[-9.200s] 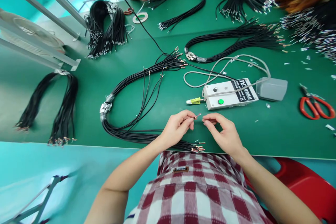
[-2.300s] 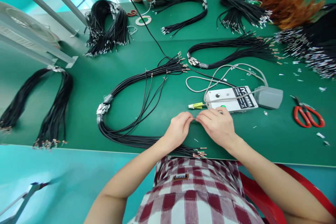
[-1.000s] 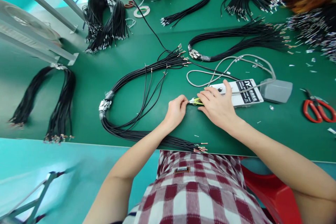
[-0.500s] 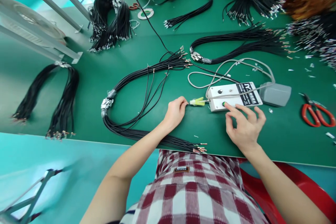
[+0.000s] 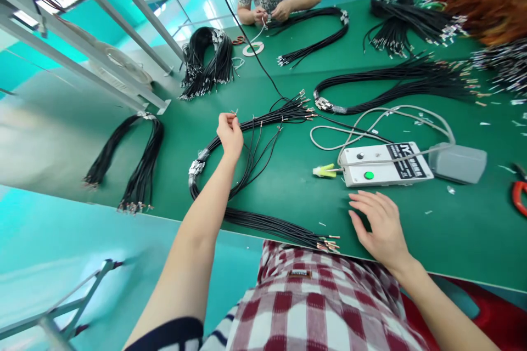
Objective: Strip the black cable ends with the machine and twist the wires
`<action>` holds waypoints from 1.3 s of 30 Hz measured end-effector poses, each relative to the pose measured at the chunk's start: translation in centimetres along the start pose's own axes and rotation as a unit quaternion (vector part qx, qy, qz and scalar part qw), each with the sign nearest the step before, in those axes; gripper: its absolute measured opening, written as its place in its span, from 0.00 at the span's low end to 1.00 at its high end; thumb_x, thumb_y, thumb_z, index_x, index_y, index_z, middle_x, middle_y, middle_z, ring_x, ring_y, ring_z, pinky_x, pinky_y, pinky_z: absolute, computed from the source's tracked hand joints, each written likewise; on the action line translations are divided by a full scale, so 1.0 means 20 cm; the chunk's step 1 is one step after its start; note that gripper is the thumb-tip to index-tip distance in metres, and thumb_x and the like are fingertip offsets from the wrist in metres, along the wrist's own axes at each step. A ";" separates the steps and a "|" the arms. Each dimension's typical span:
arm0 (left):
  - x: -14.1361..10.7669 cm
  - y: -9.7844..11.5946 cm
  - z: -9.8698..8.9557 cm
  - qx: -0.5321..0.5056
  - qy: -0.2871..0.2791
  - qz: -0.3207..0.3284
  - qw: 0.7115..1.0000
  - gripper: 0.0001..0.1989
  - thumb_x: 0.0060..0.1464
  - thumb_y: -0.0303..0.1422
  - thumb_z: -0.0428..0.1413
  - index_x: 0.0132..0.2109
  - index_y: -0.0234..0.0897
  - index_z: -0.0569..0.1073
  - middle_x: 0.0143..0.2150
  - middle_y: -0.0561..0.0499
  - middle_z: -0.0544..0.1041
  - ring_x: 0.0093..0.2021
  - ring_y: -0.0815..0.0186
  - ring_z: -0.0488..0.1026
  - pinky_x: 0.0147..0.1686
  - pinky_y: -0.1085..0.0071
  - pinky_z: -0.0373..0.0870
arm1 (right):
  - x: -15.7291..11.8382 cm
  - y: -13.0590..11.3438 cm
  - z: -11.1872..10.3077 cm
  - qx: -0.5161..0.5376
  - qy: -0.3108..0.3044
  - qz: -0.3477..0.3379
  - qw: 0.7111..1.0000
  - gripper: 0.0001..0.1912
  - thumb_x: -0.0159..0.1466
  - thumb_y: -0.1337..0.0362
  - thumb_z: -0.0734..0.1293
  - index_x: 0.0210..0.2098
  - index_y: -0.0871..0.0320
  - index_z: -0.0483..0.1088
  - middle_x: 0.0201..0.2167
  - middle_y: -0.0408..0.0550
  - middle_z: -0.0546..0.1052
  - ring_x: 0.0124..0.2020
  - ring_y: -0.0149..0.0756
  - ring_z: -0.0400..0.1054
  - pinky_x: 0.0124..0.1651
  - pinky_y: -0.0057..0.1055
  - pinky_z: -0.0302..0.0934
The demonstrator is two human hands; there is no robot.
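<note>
Over the upper side of a curved black cable bundle (image 5: 267,221), my left hand (image 5: 230,134) pinches a cable end (image 5: 234,113) between thumb and fingertips. My right hand (image 5: 379,225) is open and holds nothing, its fingers apart, just below a white control box (image 5: 385,164) with a lit green button (image 5: 369,175). A yellow-green clip-like connector (image 5: 325,170) lies at the left of the box, joined to it by a lead. Right of the box sits a grey pedal-like block (image 5: 459,163).
More black cable bundles (image 5: 142,159) lie around the green table (image 5: 288,192). Across it a person's hands (image 5: 272,12) work on thin wires. Red-handled pliers (image 5: 519,194) are at the right edge. A metal frame (image 5: 135,85) stands at the left.
My left hand has moved from the yellow-green connector up and left to the bundle. My right hand has come off the green button and down, and the button is now lit. The view has shifted.
</note>
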State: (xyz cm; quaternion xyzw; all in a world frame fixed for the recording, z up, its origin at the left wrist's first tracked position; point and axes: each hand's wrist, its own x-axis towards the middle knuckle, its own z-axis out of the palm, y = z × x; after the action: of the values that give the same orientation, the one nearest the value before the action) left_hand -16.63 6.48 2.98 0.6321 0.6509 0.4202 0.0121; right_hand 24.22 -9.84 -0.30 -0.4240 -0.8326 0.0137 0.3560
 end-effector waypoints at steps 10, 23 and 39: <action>-0.50 0.48 -0.06 0.019 -0.287 0.125 0.950 0.04 0.62 0.32 0.56 0.40 0.36 0.69 0.39 0.48 0.72 0.42 0.63 0.69 0.45 0.65 0.65 | 0.01 0.02 0.01 0.047 -0.038 0.029 0.998 0.13 0.64 0.71 0.68 0.48 0.55 0.69 0.48 0.53 0.79 0.53 0.46 0.72 0.56 0.47 0.65; -0.74 0.70 -0.28 0.008 -0.653 0.140 0.745 0.05 0.63 0.27 0.50 0.36 0.36 0.68 0.40 0.47 0.72 0.42 0.61 0.67 0.44 0.66 0.64 | 0.00 0.02 0.01 0.071 -0.069 0.043 0.994 0.10 0.65 0.69 0.67 0.46 0.55 0.70 0.48 0.52 0.79 0.53 0.46 0.72 0.56 0.46 0.65; -0.74 0.70 -0.24 -0.174 -0.647 -0.023 0.742 0.12 0.55 0.34 0.60 0.32 0.36 0.64 0.32 0.55 0.66 0.34 0.68 0.62 0.35 0.72 0.59 | 0.01 -0.11 -0.02 0.326 -0.159 0.142 0.921 0.10 0.70 0.65 0.62 0.48 0.54 0.71 0.25 0.40 0.77 0.26 0.32 0.72 0.38 0.32 0.67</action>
State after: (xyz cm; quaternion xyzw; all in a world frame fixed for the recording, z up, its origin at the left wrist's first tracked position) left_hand -4.90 -10.55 6.45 0.7235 0.4163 0.0156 0.5504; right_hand 22.80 -11.20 0.90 -0.3906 -0.7587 0.4020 0.3321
